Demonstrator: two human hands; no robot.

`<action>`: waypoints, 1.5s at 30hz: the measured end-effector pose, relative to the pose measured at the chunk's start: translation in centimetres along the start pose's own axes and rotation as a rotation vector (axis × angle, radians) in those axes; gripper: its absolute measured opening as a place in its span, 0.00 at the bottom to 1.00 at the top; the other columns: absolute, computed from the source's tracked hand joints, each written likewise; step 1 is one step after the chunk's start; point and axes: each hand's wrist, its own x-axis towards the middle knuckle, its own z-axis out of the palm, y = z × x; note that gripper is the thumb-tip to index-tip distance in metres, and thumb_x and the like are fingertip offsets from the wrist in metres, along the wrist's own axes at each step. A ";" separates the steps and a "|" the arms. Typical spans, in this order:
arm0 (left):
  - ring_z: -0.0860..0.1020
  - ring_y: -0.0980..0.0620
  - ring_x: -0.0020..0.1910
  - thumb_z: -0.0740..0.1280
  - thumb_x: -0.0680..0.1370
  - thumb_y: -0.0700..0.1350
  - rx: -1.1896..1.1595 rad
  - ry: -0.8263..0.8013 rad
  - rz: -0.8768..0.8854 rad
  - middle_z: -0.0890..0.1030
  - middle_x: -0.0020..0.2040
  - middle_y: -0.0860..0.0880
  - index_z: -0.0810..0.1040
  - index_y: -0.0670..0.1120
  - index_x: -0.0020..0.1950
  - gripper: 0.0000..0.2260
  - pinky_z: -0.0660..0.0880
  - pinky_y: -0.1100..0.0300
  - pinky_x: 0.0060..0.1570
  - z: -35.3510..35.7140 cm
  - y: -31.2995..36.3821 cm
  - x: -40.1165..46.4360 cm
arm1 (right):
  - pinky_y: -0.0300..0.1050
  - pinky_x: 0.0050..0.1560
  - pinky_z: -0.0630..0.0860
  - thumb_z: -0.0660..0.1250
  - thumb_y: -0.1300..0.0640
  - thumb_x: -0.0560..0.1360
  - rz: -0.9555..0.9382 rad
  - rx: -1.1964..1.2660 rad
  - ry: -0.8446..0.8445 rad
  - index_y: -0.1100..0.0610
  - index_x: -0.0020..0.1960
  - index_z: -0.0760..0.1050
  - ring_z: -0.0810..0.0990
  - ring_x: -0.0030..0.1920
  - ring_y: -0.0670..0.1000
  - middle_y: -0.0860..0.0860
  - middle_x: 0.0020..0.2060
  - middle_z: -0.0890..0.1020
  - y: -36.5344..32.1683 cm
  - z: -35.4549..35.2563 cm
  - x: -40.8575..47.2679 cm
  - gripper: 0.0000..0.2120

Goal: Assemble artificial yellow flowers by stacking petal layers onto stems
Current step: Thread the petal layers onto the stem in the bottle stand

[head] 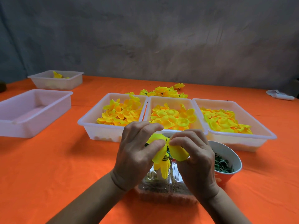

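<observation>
Head view: above the orange desk [48, 159], the left hand [137, 157] and right hand [194, 157] both pinch a yellow petal layer [159, 153] on a dark stem [166, 139]; keep the stem steady, sliding the layer down squarely; 3 petal trays [113, 135] wait behind.

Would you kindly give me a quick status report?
Left hand and right hand pinching yellow petal layer on stem. Nothing in the way.
</observation>
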 end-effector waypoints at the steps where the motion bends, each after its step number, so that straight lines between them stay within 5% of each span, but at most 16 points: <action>1: 0.74 0.44 0.51 0.74 0.69 0.37 -0.002 0.005 -0.012 0.82 0.51 0.41 0.83 0.39 0.37 0.02 0.70 0.50 0.52 0.0 0.0 0.0 | 0.52 0.39 0.75 0.71 0.67 0.67 0.006 0.006 0.005 0.63 0.37 0.81 0.78 0.42 0.56 0.52 0.38 0.82 0.0 0.0 0.0 0.02; 5: 0.77 0.44 0.46 0.69 0.74 0.42 -0.030 0.026 -0.033 0.84 0.46 0.44 0.83 0.40 0.37 0.08 0.71 0.50 0.50 0.0 -0.1 0.0 | 0.50 0.39 0.75 0.65 0.63 0.69 0.020 0.016 0.003 0.63 0.40 0.81 0.78 0.41 0.56 0.53 0.39 0.82 -0.1 0.0 0.1 0.06; 8: 0.79 0.45 0.42 0.71 0.72 0.40 -0.068 -0.002 -0.040 0.84 0.42 0.47 0.84 0.40 0.39 0.04 0.70 0.51 0.50 0.0 -0.3 0.0 | 0.50 0.39 0.75 0.63 0.61 0.68 0.040 0.034 -0.013 0.62 0.42 0.82 0.78 0.42 0.55 0.53 0.39 0.82 -0.1 -0.1 0.2 0.10; 35: 0.81 0.42 0.43 0.71 0.73 0.39 -0.063 -0.117 0.030 0.84 0.44 0.46 0.85 0.41 0.42 0.03 0.73 0.48 0.49 0.5 -1.1 -2.3 | 0.52 0.43 0.74 0.72 0.62 0.70 -0.096 -0.093 -0.122 0.60 0.41 0.83 0.79 0.43 0.57 0.51 0.40 0.83 1.0 -0.1 -1.9 0.02; 45: 0.81 0.45 0.42 0.62 0.80 0.45 -0.097 -0.103 0.064 0.84 0.43 0.47 0.84 0.41 0.40 0.15 0.73 0.49 0.49 0.8 -1.2 -2.7 | 0.47 0.43 0.70 0.66 0.59 0.72 -0.091 -0.112 -0.176 0.59 0.40 0.82 0.78 0.43 0.54 0.49 0.40 0.83 0.9 -0.2 -2.4 0.07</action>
